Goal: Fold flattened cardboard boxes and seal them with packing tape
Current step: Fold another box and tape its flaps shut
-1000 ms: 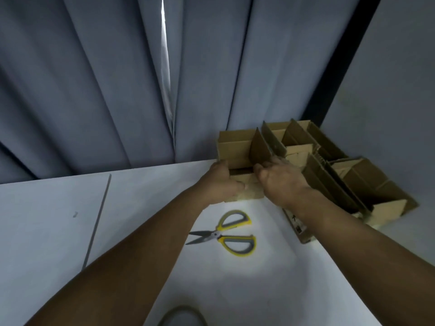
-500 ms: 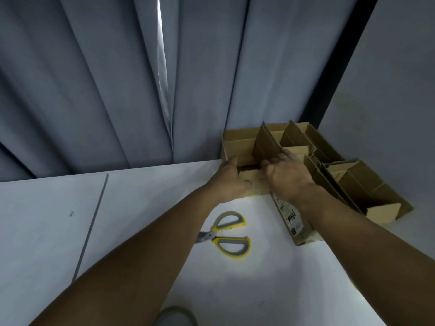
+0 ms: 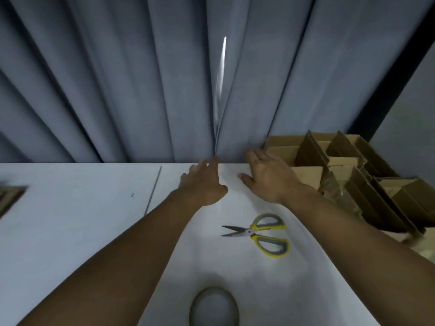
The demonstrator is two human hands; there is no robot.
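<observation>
Several brown cardboard boxes with raised flaps stand in a row at the back right of the white table. My right hand hovers just left of the nearest box, fingers spread, holding nothing. My left hand is beside it near the table's far edge, fingers loose and empty. A roll of packing tape lies near the front edge between my forearms.
Yellow-handled scissors lie on the table under my right wrist, blades pointing left. A grey curtain hangs along the far edge. A dark flat piece shows at the left border. A thin line crosses the tabletop.
Both hands have let go of the box at the back and drawn away to its left. The view has swung left, so the boxes now sit further right.
</observation>
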